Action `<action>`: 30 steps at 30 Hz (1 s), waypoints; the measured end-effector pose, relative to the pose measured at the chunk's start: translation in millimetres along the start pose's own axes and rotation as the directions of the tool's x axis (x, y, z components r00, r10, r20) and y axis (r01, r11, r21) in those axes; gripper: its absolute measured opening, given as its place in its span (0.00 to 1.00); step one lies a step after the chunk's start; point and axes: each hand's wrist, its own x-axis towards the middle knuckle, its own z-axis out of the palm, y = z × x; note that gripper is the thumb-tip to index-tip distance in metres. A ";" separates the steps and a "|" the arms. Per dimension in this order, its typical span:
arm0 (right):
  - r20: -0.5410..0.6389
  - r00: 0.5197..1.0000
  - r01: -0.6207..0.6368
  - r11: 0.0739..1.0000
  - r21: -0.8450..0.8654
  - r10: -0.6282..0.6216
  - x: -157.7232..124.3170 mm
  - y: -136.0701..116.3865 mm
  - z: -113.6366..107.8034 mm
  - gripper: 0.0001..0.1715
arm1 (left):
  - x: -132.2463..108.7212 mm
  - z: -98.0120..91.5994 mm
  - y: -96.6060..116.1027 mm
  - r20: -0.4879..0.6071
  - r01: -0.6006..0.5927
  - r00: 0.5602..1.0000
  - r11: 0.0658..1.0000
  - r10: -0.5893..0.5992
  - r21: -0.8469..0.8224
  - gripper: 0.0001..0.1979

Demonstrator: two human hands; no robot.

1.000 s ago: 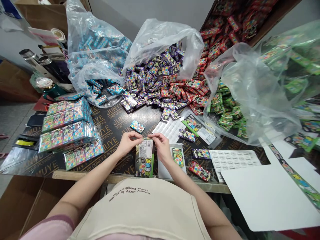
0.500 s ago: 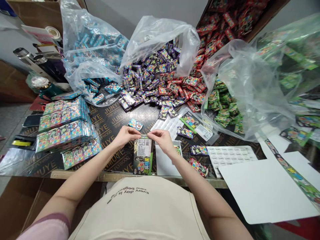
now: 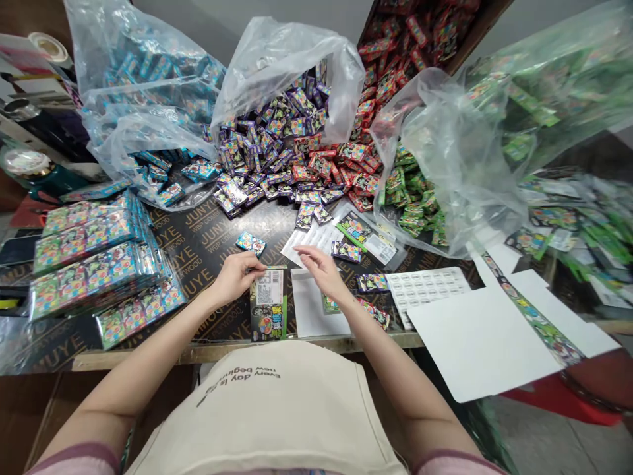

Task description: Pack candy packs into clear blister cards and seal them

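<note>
My left hand (image 3: pixel 240 277) pinches the upper left corner of a flat black and green printed candy pouch (image 3: pixel 268 315), which lies at the table's front edge. A white label with a barcode covers the pouch's upper part. My right hand (image 3: pixel 324 274) hovers to the right of the pouch, fingers stretched out and holding nothing. Below it lies a white sheet (image 3: pixel 304 307), with a small green printed piece (image 3: pixel 330 305) partly hidden by my wrist. Just beyond my left hand is a single blue candy packet (image 3: pixel 250 243).
Stacks of filled packs (image 3: pixel 93 264) stand on the left. Behind are heaps of purple packets (image 3: pixel 267 138), red packets (image 3: pixel 359 158) and green packets (image 3: pixel 413 204), among clear plastic bags (image 3: pixel 287 46). To the right are a sticker sheet (image 3: pixel 430 287) and white card (image 3: pixel 475 340).
My right hand has let go of the pouch's top edge and opened just to its right. My left hand keeps its pinch. The whole view has swung to the right.
</note>
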 end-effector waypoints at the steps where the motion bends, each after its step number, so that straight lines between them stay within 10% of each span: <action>1: -0.059 0.998 -0.016 0.994 -0.107 0.010 1.9 9.4 -8.3 0.17 | -0.5 1.0 -1.3 -0.001 -0.005 1.000 1.000 0.005 0.001 0.07; 11: 0.181 0.983 0.074 0.804 -0.590 0.042 2.7 47.9 7.2 0.02 | -3.8 4.8 -3.9 -0.086 0.021 0.996 0.998 -0.026 -0.057 0.06; 18: 0.131 0.988 0.141 0.802 -0.581 -0.079 -10.0 52.9 18.5 0.09 | -6.2 8.8 -5.8 -0.170 0.182 0.962 0.968 -0.212 -0.173 0.01; 30: 0.091 0.992 0.122 0.786 -0.606 -0.085 -30.9 50.1 34.7 0.14 | -5.2 10.2 3.1 -0.135 0.066 0.988 0.997 -0.072 -0.046 0.02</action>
